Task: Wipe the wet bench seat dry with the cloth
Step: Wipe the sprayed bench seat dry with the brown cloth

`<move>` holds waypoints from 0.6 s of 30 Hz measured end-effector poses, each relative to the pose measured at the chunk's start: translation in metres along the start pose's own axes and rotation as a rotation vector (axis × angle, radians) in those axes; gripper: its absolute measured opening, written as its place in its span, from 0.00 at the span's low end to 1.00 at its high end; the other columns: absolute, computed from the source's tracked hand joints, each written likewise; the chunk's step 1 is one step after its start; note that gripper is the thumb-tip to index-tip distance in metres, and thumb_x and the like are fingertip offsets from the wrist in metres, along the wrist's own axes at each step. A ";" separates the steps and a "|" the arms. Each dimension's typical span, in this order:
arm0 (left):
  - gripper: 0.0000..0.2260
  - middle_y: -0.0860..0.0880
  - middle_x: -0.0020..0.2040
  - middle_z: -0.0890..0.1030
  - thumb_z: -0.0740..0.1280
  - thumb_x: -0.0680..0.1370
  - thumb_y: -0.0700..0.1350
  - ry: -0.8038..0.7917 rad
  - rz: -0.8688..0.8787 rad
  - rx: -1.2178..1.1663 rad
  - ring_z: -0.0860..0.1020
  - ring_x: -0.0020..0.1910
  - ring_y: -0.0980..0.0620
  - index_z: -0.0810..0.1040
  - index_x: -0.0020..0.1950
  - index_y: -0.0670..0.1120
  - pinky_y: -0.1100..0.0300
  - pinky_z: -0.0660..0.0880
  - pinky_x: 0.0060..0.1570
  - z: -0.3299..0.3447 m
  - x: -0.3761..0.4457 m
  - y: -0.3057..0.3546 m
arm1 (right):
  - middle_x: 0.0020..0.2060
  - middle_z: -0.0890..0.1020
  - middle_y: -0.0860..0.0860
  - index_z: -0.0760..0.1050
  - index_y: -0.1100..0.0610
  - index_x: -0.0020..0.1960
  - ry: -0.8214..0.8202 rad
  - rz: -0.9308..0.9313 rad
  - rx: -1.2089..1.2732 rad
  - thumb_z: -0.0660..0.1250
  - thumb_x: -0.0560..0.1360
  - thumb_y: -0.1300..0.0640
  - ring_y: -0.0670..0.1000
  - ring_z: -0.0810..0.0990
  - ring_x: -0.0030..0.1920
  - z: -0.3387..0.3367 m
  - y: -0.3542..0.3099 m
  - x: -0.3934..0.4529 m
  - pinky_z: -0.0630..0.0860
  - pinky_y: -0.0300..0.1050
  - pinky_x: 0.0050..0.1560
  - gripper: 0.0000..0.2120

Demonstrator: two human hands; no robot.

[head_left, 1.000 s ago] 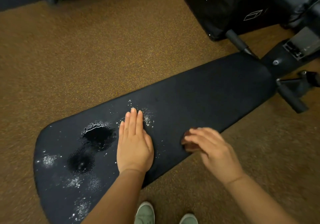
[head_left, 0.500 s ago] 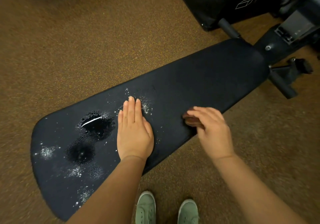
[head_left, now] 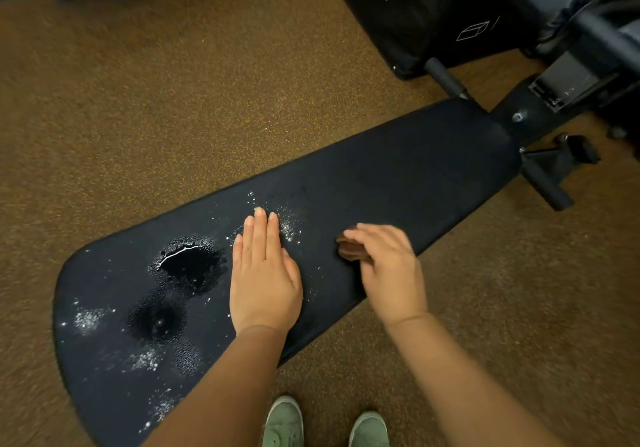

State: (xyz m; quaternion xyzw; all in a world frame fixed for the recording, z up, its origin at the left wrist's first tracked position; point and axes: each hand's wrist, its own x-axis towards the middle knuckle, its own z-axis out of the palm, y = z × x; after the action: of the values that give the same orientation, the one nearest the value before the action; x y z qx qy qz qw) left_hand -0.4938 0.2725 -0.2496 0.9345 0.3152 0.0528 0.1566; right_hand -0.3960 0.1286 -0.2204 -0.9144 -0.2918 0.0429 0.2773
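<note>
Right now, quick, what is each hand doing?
Left hand: open, flat on the bench seat.
Right hand: closed round the brown cloth, pressing it to the seat.

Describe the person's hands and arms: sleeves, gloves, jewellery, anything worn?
Both forearms are bare to the frame edge, with no sleeves in view. The left hand and right hand wear no gloves; no rings, watch or wristbands show. The left fingers have short, unpainted nails. The right hand is motion-blurred, so fine detail there is unclear.
</note>
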 end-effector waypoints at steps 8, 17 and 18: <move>0.26 0.46 0.77 0.55 0.45 0.78 0.48 -0.007 0.007 -0.016 0.51 0.76 0.50 0.57 0.76 0.43 0.55 0.45 0.73 -0.001 0.000 -0.002 | 0.56 0.81 0.48 0.81 0.52 0.55 -0.174 -0.369 -0.045 0.67 0.67 0.68 0.47 0.75 0.59 -0.032 0.042 -0.018 0.75 0.40 0.59 0.20; 0.26 0.48 0.76 0.57 0.47 0.79 0.51 0.046 -0.053 -0.167 0.50 0.75 0.54 0.61 0.75 0.44 0.60 0.43 0.73 -0.032 -0.017 -0.018 | 0.69 0.72 0.48 0.73 0.49 0.67 -0.076 -0.095 -0.135 0.60 0.78 0.46 0.53 0.67 0.69 -0.022 0.030 -0.018 0.65 0.50 0.69 0.19; 0.26 0.49 0.76 0.56 0.46 0.78 0.52 0.043 -0.087 -0.139 0.50 0.75 0.54 0.60 0.75 0.43 0.59 0.43 0.73 -0.031 -0.023 -0.024 | 0.67 0.73 0.48 0.75 0.48 0.65 -0.040 -0.096 -0.179 0.60 0.78 0.48 0.54 0.70 0.67 -0.022 0.032 -0.015 0.66 0.51 0.66 0.17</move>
State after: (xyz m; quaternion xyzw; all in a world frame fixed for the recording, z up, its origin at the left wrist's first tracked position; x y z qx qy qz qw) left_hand -0.5317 0.2845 -0.2277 0.9055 0.3542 0.0876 0.2165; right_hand -0.3868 0.0883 -0.2200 -0.9194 -0.3435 0.0218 0.1904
